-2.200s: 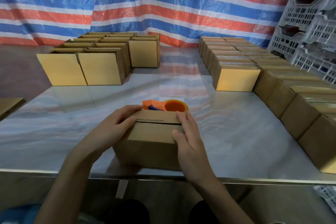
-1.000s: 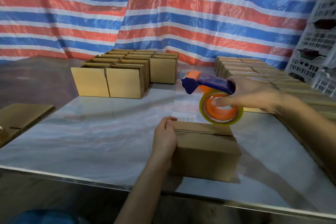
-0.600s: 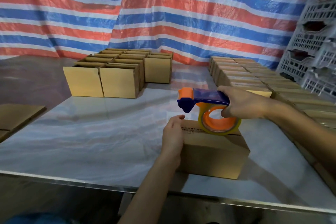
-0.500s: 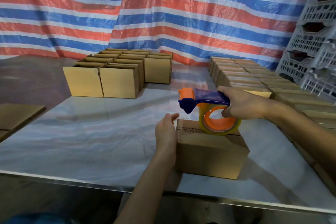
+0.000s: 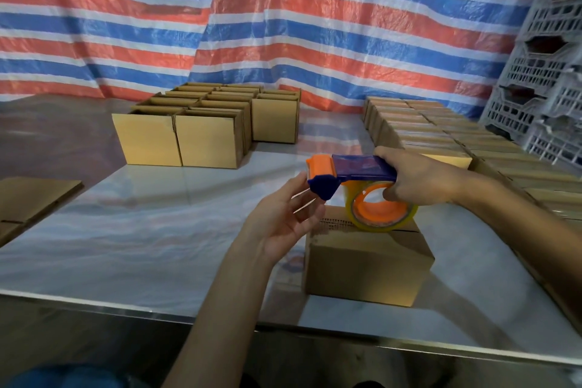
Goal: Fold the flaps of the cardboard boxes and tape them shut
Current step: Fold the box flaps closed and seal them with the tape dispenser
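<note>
While my right hand (image 5: 419, 181) grips the tape dispenser (image 5: 362, 165) over the closed box (image 5: 368, 264) near the front of the counter (image 5: 157, 230), my left hand (image 5: 283, 217) hovers loose and empty at its nose, so I judge taping is starting and needs the tape end drawn down.

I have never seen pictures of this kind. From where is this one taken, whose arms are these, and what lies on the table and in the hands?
There is no machine: a person works with bare hands. The one camera sits on that person's head and looks forward and down, so both arms coming from below are the wearer's own. The right hand grips a blue and orange tape dispenser, its roll of clear tape held over a cardboard box with folded flaps. The left hand is open, fingers beside the dispenser's front end; whether it touches the tape I cannot tell. The box stands on a table. Behind it are open boxes on the left and rows of closed boxes on the right.
</note>
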